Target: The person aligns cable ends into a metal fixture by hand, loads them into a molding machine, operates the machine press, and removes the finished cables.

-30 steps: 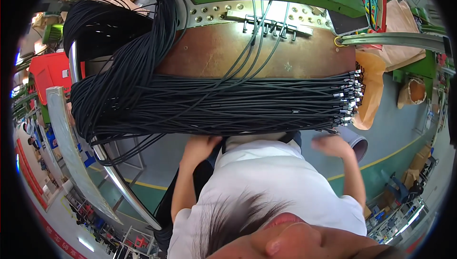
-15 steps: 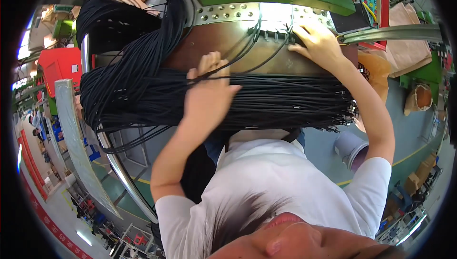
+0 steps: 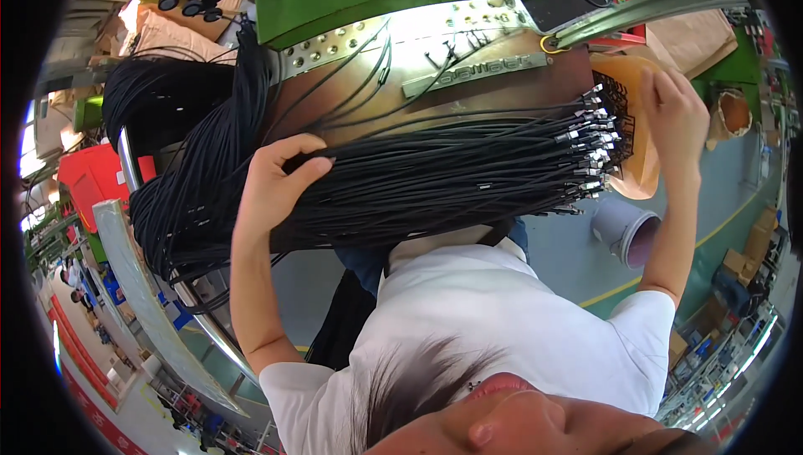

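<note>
Some thin black cables (image 3: 427, 171) my left hand (image 3: 272, 183) is clamping at nine o'clock; towards two, my right hand (image 3: 676, 119) is hovering, its grip I cannot tell.

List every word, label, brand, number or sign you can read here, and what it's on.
I quote no wording here, only where it stands:
Red banner, lower left: pale characters, bent along the picture's rim; not copied.
Black cables: a small pale mark, too small to read.
I make out no other readable text.
</note>
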Action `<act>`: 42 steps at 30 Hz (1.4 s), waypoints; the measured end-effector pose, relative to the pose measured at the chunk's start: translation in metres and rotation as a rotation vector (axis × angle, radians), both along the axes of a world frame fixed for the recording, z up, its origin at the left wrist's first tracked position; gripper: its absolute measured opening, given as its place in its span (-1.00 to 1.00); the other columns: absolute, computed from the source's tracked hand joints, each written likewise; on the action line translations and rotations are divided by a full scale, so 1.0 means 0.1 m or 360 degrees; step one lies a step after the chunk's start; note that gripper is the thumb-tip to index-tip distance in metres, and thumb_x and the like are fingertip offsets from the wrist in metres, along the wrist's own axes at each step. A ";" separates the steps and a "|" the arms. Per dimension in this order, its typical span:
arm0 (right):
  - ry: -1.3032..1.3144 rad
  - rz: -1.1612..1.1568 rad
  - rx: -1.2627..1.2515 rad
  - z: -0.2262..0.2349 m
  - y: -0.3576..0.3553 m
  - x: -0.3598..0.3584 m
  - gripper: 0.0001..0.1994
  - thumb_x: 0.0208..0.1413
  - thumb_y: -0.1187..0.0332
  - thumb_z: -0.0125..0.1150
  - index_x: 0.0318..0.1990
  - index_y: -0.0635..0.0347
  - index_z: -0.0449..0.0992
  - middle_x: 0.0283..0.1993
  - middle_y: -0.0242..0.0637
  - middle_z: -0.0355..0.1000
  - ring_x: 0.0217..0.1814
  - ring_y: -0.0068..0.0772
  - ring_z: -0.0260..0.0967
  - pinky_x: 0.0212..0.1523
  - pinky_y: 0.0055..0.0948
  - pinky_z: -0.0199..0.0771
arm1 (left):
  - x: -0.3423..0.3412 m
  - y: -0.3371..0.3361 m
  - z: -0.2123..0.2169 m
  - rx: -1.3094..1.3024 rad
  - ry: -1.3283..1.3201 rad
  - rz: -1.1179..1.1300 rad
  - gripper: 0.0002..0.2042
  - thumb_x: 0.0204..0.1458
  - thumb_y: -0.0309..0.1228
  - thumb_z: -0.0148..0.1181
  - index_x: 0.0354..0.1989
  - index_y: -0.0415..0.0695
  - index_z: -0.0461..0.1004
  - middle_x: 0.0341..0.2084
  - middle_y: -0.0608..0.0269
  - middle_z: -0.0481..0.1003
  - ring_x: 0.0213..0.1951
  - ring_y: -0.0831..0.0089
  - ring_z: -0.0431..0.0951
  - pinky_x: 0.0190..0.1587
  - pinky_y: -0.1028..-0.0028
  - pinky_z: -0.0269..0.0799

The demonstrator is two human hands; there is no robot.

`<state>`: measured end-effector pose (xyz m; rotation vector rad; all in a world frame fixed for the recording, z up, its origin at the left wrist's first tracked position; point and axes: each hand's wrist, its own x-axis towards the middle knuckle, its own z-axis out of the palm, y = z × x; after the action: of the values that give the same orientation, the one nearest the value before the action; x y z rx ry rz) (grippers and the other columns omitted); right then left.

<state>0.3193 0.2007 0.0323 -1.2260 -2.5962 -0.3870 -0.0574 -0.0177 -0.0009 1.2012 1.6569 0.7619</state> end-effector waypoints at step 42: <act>0.1457 0.0037 -0.2620 -0.47 -1.00 -1.12 -0.88 0.05 0.40 0.18 -0.34 0.26 0.57 -0.38 -0.36 0.39 -0.44 -0.54 0.28 -0.39 -0.58 0.30 | 1.62 0.03 -0.26 0.0059 -0.1464 0.0874 -0.77 0.24 -0.31 -0.04 -0.11 -0.18 0.45 -0.64 0.40 0.31 -0.60 0.69 0.14 -0.56 0.70 0.04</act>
<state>0.2074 0.1003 -0.0142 -1.0963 -1.6696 2.0880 0.1044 -0.0145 -0.0268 0.2688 1.1567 1.4190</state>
